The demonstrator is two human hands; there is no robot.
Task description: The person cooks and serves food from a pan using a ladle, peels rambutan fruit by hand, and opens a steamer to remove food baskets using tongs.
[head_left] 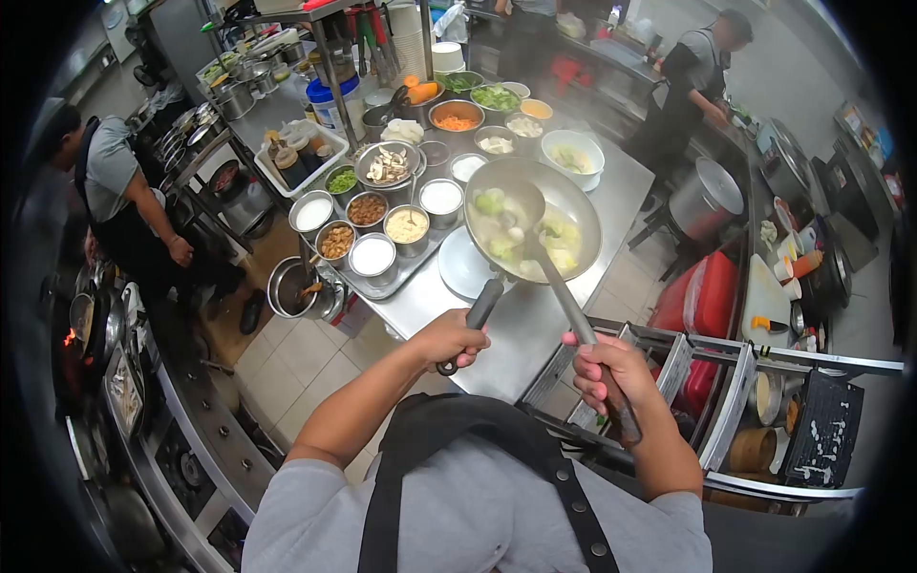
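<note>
The left hand (457,342) is gripping a round silver metal pan (583,202) by its handle, the right hand (616,368) a long metal ladle (565,285). Above the steel worktop (619,191), pale-green food (560,250) is remaining inside; a round white bowl (547,152) is holding seemingly one finished portion.

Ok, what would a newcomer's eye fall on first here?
Probably the wide pan of pale-green pieces above the metal table, its handle in the left hand, a ladle in the right hand over it. Next, the crowd of filled tins left of the pan, with orange shreds behind them. Then the red box right of the table.
</note>
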